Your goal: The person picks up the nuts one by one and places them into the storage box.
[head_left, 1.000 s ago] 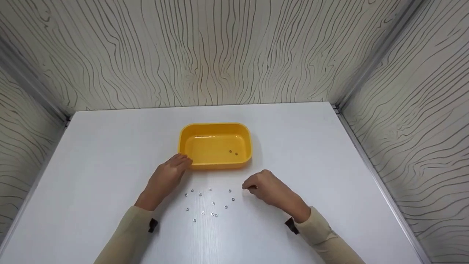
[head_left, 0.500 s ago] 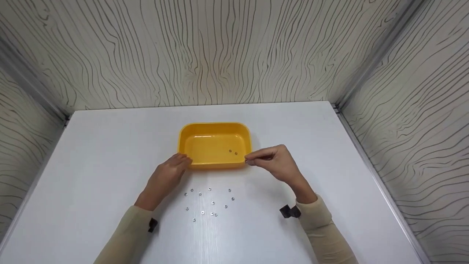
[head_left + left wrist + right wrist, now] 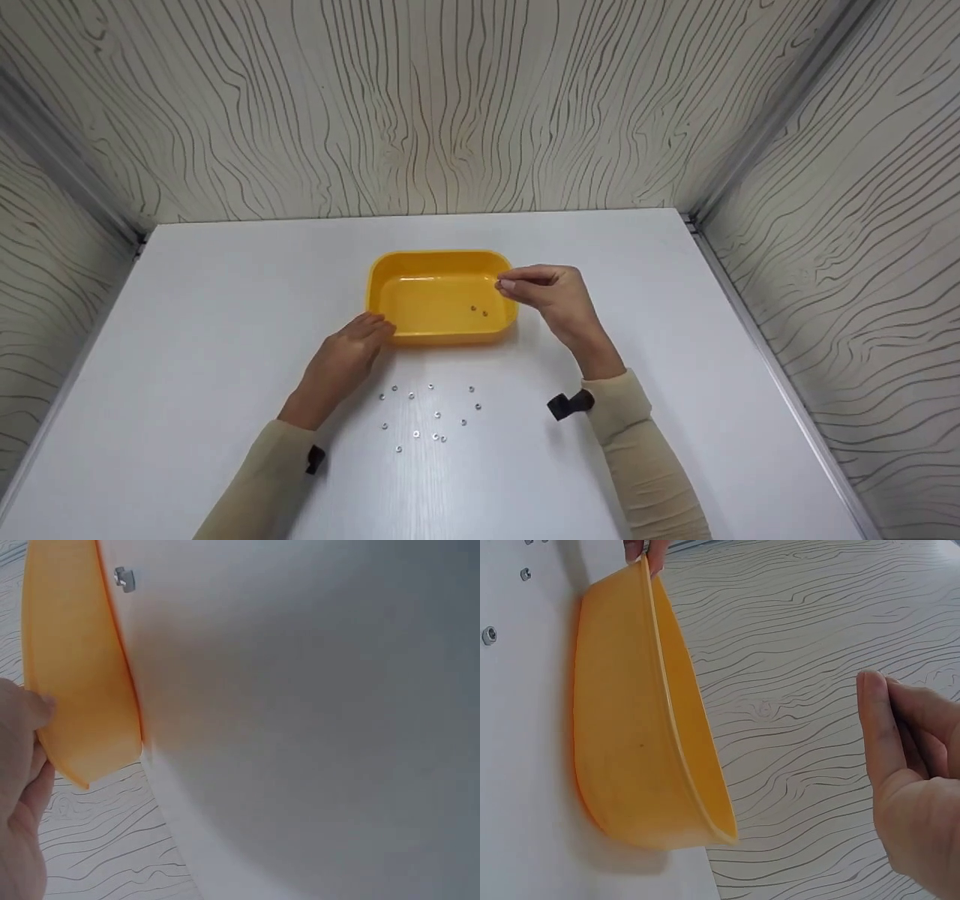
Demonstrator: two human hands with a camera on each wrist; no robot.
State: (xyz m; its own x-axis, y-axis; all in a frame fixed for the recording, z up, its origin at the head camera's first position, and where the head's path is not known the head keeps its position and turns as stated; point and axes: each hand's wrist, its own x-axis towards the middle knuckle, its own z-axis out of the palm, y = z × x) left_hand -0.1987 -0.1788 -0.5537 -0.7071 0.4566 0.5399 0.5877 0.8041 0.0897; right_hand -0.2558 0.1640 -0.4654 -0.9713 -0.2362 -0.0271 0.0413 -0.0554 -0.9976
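Observation:
The yellow plastic box (image 3: 442,339) stands on the white table, with a couple of small metal nuts (image 3: 485,313) on its floor. My left hand (image 3: 349,352) grips the box's near left corner; in the left wrist view its thumb lies against the outer wall (image 3: 86,667). Above the box's right rim is my right hand (image 3: 551,304), thumb and index fingertips pressed together on a small nut that they almost wholly hide. In the right wrist view this hand (image 3: 911,757) is raised clear of the box (image 3: 622,712).
Several loose metal nuts (image 3: 437,415) lie scattered on the table (image 3: 225,300) in front of the box, between the forearms. Wood-patterned panels (image 3: 420,112) rise behind the table and at its sides. A dark wrist mount (image 3: 570,405) sticks out beside the right sleeve.
My right hand has risen from the table beside the loose nuts, moving away from me to above the box's right rim, fingertips still pinched. My left hand and the box have stayed put.

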